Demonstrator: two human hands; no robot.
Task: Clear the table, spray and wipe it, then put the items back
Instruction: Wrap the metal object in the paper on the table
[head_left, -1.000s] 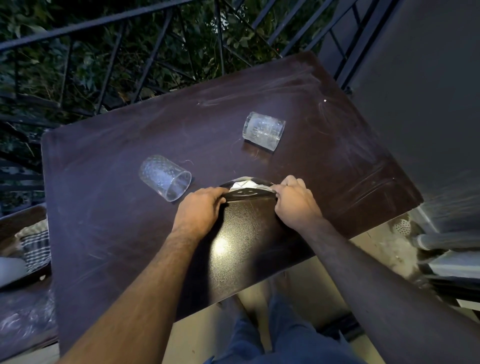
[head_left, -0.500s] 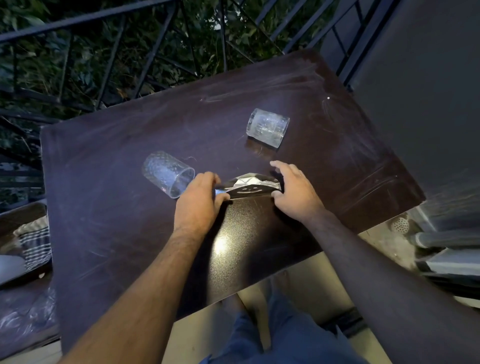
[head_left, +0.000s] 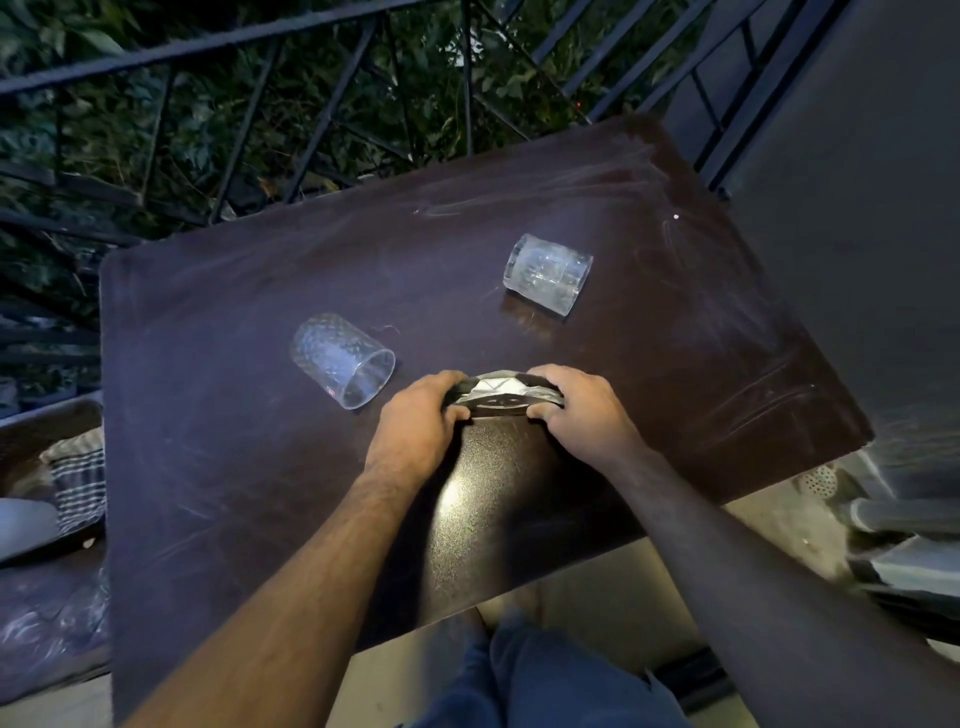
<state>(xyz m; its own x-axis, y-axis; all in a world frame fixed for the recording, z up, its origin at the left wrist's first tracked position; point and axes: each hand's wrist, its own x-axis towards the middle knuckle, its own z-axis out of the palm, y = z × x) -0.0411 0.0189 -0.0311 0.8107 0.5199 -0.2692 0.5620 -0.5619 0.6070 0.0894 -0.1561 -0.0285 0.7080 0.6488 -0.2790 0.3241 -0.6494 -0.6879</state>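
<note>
- No words, brands or numbers can be read anywhere from here.
- The patterned glass (head_left: 343, 359) lying on its side at about ten o'clock from the hands carries a tiny red sticker near its rim, too small to read.

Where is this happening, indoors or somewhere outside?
Probably a small balcony or terrace, after dark. A dark metal railing runs right behind the table, leafy plants show through its bars, and a bare wall closes in the right side.
</note>
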